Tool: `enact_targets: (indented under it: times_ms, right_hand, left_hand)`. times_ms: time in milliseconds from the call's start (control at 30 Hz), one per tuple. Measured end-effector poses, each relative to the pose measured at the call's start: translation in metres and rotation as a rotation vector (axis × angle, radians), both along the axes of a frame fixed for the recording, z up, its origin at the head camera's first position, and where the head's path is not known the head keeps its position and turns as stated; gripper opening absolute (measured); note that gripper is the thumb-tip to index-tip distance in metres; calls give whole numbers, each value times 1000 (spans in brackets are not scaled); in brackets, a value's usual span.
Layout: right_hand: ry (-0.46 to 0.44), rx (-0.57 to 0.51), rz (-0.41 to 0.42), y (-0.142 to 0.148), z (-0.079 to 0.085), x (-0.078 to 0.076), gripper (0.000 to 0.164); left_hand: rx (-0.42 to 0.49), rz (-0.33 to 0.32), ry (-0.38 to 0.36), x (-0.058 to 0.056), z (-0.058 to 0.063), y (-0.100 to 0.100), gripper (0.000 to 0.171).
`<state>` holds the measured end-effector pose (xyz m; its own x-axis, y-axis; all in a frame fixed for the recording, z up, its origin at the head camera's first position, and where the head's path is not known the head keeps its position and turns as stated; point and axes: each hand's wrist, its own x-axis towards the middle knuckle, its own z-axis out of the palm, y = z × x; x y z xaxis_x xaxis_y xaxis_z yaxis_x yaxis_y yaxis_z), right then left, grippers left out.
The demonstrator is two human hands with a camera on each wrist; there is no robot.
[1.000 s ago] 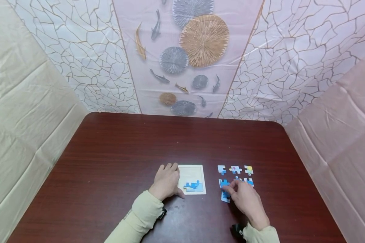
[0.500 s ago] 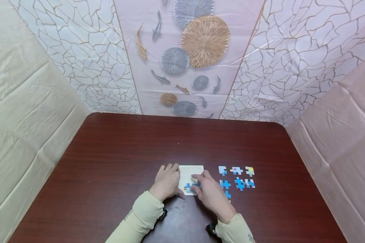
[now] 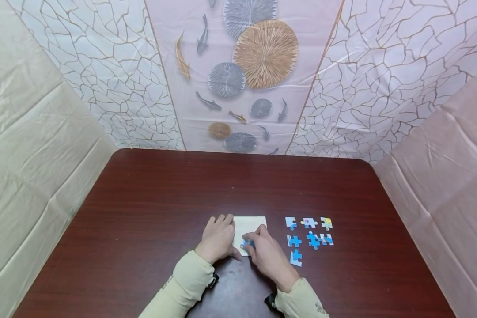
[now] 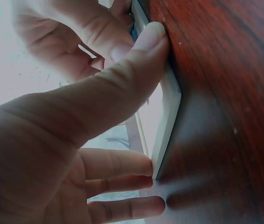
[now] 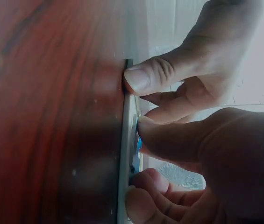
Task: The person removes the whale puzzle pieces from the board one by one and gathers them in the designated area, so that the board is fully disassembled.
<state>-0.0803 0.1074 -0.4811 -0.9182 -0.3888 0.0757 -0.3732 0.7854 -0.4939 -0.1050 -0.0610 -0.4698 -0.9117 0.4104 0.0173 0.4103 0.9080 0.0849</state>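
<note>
A square, pale puzzle tray lies on the table, with blue picture pieces in its lower part. My left hand grips the tray's near left corner, thumb along the near edge and fingers at the left side. In the left wrist view that thumb lies over the tray rim. My right hand reaches across the tray, thumb and index finger pinching at a blue puzzle piece low in it. Much of the piece is hidden by the fingers. Blue shows below the right thumb.
Several loose puzzle pieces lie in rows right of the tray: a yellow-marked piece at the far right, a blue piece mid-row, and the nearest piece by the right forearm. The dark wooden table meets curtains behind.
My right hand has moved left from the loose pieces onto the tray, then slightly further left and down at the blue pieces. My left hand has stayed on the tray's corner.
</note>
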Motion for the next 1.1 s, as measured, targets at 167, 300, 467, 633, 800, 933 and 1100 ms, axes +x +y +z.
enact_targets:
  times_ms: [167,300,467,633,800,933,1100]
  right_hand:
    - [-43,-4,4,1,2,1,24]
    - [-66,-10,8,2,3,1,24]
    - [-64,-17,5,2,3,1,21]
    - [-77,-20,15,2,5,1,21]
    - [-128,-35,4,4,6,-2,23]
    - [-145,-61,11,7,5,-3,21]
    - [-163,-120,54,9,6,-3,15]
  left_hand:
    - [4,-5,19,1,0,-1,71]
    - [2,-6,23,1,0,-1,70]
    - [7,-2,12,0,-1,0,69]
    - [9,-1,12,0,-1,0,69]
    - [7,-2,7,-1,-1,0,69]
    - [6,-3,7,0,0,-1,69]
    - [8,-4,9,0,0,-1,71]
